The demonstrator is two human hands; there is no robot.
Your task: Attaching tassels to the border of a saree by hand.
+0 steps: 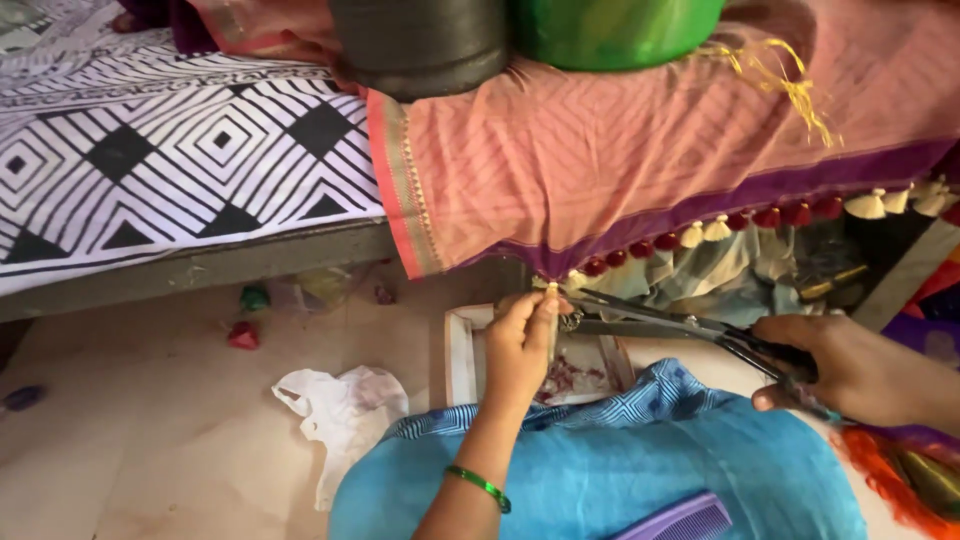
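Observation:
My left hand [520, 345] pinches a small cream tassel [551, 300] at the lower corner of a pink cloth [600, 150] with a purple border and a row of red and cream tassels. My right hand [850, 365] grips the handles of long metal scissors [650, 318]. The blades are parted and point left at the pinched tassel. A green bangle [478, 485] circles my left wrist. Blue cloth [620, 460] covers my lap below both hands.
A black cylinder [420, 45] and a green container [615, 30] weigh down the pink cloth on a bed with a black-and-white patterned sheet [170, 160]. A white tray [462, 355], a crumpled white bag [345, 410] and small scraps lie on the floor. A purple comb [685, 520] rests on my lap.

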